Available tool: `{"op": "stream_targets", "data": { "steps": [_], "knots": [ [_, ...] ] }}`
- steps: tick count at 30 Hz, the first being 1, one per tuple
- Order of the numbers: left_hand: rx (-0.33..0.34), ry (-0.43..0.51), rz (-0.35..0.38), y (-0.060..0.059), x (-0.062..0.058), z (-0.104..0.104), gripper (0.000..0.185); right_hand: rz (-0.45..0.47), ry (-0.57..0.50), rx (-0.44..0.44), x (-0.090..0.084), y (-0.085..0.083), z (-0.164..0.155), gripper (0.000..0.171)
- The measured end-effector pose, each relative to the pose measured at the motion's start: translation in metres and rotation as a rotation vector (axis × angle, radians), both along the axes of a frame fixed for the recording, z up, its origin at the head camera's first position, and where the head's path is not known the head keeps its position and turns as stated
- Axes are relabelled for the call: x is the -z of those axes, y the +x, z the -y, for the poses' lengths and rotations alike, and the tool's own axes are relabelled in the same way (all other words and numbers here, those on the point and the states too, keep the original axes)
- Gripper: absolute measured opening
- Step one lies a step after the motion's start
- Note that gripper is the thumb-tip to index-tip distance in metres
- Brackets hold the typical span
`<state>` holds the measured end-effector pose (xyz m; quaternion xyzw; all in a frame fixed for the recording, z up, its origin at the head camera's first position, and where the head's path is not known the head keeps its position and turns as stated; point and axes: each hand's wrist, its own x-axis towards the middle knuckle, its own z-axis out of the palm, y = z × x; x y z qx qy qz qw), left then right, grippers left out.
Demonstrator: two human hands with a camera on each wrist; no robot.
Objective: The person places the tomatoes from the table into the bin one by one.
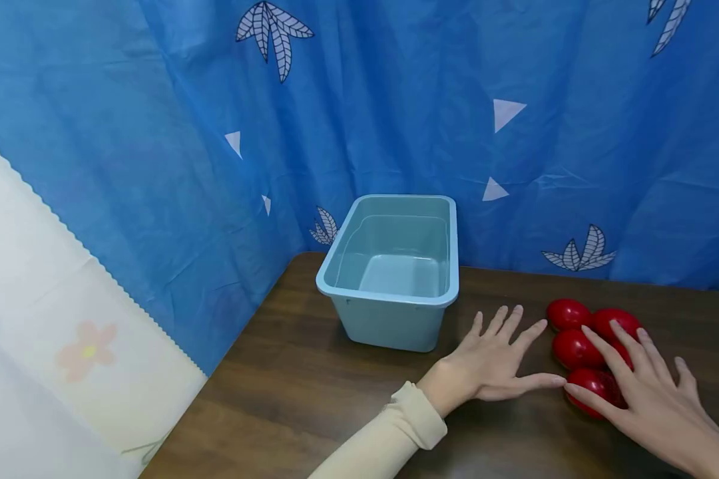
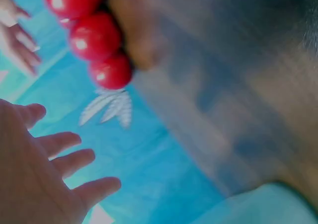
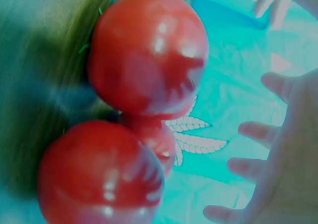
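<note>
Several shiny red tomatoes (image 1: 575, 348) lie in a cluster on the dark wooden table (image 1: 311, 399) at the right. My right hand (image 1: 641, 386) hovers over the nearest tomatoes with its fingers straight and spread, holding nothing. Flat and open, my left hand (image 1: 497, 362) rests on the table just left of the cluster, its thumb near the closest tomato (image 1: 593, 386). The right wrist view shows the tomatoes (image 3: 149, 55) close up beside my open fingers (image 3: 248, 169). In the blurred left wrist view the tomatoes (image 2: 94, 35) appear beyond my spread left hand (image 2: 44, 174).
An empty light-blue plastic bin (image 1: 392, 269) stands at the back of the table, left of my hands. A blue patterned curtain (image 1: 395, 100) hangs behind, and a white cloth (image 1: 48, 299) lies past the table's left edge.
</note>
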<state>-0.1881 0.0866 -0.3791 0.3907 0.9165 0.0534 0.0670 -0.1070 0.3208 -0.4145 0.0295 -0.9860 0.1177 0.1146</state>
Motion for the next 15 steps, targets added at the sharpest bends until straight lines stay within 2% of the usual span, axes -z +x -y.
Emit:
{"op": "stream_targets", "data": {
  "steps": [4, 7, 8, 10, 12, 13, 15],
  "knots": [
    [0.061, 0.137, 0.126, 0.013, -0.026, 0.021, 0.079, -0.034, 0.001, 0.037, 0.001, 0.005, -0.003, 0.109],
    [0.126, 0.278, 0.242, 0.023, -0.048, 0.043, 0.076, -0.034, 0.0, 0.083, 0.002, 0.007, -0.005, 0.11],
    [0.155, 0.33, 0.258, 0.025, -0.055, 0.052, 0.076, -0.033, 0.0, 0.096, 0.003, 0.008, -0.006, 0.111],
    [0.205, 0.434, 0.249, 0.026, -0.068, 0.072, 0.074, -0.033, -0.01, 0.114, 0.005, 0.01, -0.008, 0.113],
    [0.226, 0.541, 0.185, 0.024, -0.079, 0.093, 0.073, -0.042, -0.022, 0.117, 0.009, 0.012, -0.01, 0.114],
    [0.217, 0.594, 0.136, 0.021, -0.083, 0.105, 0.072, -0.051, -0.035, 0.115, 0.01, 0.013, -0.011, 0.114],
    [0.144, 0.681, 0.032, 0.015, -0.09, 0.129, 0.073, -0.081, -0.076, 0.101, 0.014, 0.015, -0.014, 0.11]
  ]
}}
